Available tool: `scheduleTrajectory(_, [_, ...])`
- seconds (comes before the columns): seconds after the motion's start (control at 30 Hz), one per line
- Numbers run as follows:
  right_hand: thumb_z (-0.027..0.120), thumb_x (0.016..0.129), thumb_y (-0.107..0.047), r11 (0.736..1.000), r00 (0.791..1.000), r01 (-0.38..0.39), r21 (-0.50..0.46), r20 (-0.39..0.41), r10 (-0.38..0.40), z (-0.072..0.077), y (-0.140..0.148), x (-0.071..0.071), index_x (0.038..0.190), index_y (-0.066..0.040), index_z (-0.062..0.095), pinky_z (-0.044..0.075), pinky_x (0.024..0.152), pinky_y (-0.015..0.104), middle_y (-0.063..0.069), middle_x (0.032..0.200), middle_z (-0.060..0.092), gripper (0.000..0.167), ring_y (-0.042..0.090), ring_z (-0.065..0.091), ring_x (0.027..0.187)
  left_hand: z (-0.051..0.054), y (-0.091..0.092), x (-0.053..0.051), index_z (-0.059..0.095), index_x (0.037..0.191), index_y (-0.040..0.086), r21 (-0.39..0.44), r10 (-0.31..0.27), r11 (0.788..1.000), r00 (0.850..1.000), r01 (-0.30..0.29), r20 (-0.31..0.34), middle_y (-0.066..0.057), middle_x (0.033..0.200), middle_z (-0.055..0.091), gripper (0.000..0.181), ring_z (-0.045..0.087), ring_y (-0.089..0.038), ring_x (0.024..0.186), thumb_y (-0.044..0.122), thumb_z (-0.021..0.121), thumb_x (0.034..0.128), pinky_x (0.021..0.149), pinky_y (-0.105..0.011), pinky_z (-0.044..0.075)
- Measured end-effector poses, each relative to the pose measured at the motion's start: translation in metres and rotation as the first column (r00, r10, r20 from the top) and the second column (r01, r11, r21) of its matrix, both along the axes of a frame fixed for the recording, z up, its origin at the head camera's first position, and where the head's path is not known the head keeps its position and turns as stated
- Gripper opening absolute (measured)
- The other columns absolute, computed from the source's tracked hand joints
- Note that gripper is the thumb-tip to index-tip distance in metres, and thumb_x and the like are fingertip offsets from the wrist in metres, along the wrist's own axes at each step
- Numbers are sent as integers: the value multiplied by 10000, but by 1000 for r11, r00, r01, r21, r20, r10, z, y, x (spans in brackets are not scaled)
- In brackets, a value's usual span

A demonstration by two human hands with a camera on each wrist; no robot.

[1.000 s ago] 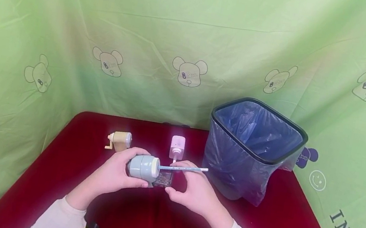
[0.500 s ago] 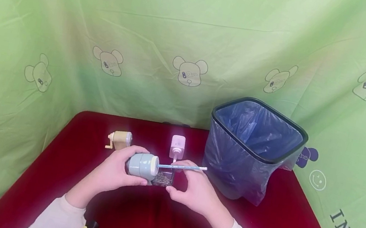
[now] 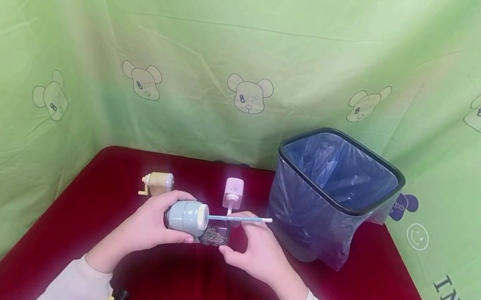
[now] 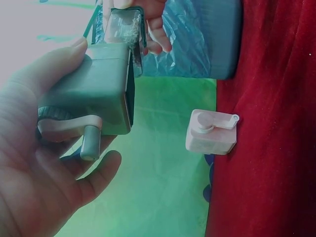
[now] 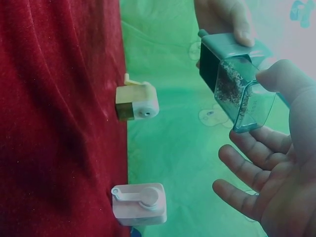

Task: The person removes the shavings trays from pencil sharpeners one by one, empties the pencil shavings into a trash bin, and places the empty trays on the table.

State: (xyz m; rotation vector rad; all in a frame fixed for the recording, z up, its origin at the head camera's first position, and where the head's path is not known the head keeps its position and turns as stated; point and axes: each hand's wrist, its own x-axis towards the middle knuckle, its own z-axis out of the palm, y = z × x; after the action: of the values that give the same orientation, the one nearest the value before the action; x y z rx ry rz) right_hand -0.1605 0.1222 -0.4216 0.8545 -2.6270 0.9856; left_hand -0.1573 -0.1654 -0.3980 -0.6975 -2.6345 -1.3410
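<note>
My left hand (image 3: 152,223) grips a blue-grey crank sharpener (image 3: 185,216), whose crank (image 4: 91,140) faces the left wrist camera. A blue pencil (image 3: 240,219) sticks out of its white-rimmed end toward the right. My right hand (image 3: 259,249) pinches the end of a clear shavings drawer (image 5: 247,96) between thumb and fingers. The drawer stands partly out of the sharpener's body and holds dark shavings (image 3: 215,236). In the right wrist view the other fingers of that hand spread below the drawer.
A yellow crank sharpener (image 3: 160,183) stands behind my left hand. A pink sharpener (image 3: 233,191) stands behind the drawer, its crank toward me. At the right is a bin (image 3: 306,214) lined with a blue bag. Green patterned cloth (image 3: 200,48) surrounds the red table (image 3: 104,191).
The sharpener has shifted slightly left and away from me. My right hand has moved slightly right with the drawer, and more of the shavings shows.
</note>
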Motion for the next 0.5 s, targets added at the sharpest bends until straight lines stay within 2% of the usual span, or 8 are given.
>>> scheduleTrajectory(0.27, [885, 748, -365, 1000, 999, -15, 11, -35, 15, -2, 2, -1, 1260, -201, 643, 528, 1027, 363, -75, 1204, 690, 590, 151, 666, 1168, -2, 1, -2, 600, 1287, 316, 5, 5, 1000, 1000, -5, 2, 64, 1118, 660, 719, 639, -167, 937, 321, 976, 674, 781, -335, 575])
scheduleTrajectory(0.5, [885, 749, -344, 1000, 999, -13, 27, -40, 14, -1, 2, 1, 1239, -170, 661, 525, 1030, 394, -54, 1183, 711, 566, 189, 668, 1176, -2, 1, -2, 597, 1290, 308, 6, 5, 1000, 1000, -5, 6, 61, 1122, 662, 725, 644, -169, 941, 325, 976, 672, 786, -340, 579])
